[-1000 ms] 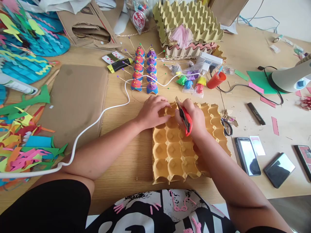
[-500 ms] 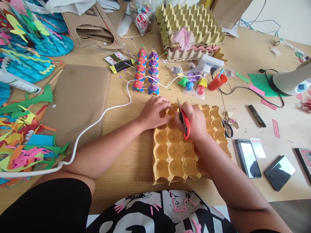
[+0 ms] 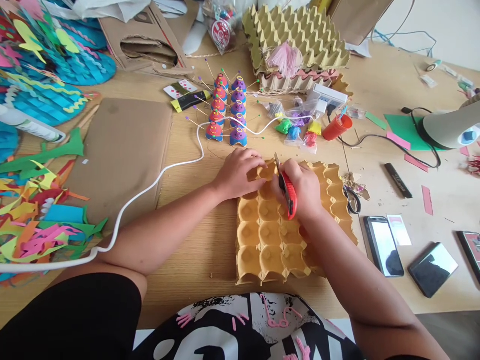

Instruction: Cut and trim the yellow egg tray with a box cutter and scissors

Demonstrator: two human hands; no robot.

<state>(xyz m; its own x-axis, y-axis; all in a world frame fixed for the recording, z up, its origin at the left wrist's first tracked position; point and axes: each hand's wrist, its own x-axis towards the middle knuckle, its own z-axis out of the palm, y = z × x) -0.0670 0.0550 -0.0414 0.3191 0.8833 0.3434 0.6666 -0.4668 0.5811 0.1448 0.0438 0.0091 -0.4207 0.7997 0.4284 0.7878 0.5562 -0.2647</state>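
A yellow cardboard egg tray (image 3: 250,232) lies on the table in front of me, cups facing up. At its far left corner, my left hand (image 3: 240,175) holds the edge, with the thumb reaching over a cup and the fingers along the far side. My right hand (image 3: 305,190) is closed round a red utility knife (image 3: 289,195) above the middle of the tray's far part. The knife's blade points away from me, near the left fingertips. My right hand and forearm cover some of the cups, and whether the blade touches the cardboard I cannot tell.
Beyond the tray stand red and purple egg-cup figures (image 3: 215,131) with pins. A white cable (image 3: 161,172) crosses from the left. Stacked egg trays (image 3: 296,37), clay bags (image 3: 294,132) and a red cup (image 3: 337,127) are behind. Phone (image 3: 383,245) at right; paper scraps (image 3: 56,235) at left.
The knife and right hand have shifted slightly right and toward me. My left hand stays on the tray's corner. The background has moved a little with the camera.
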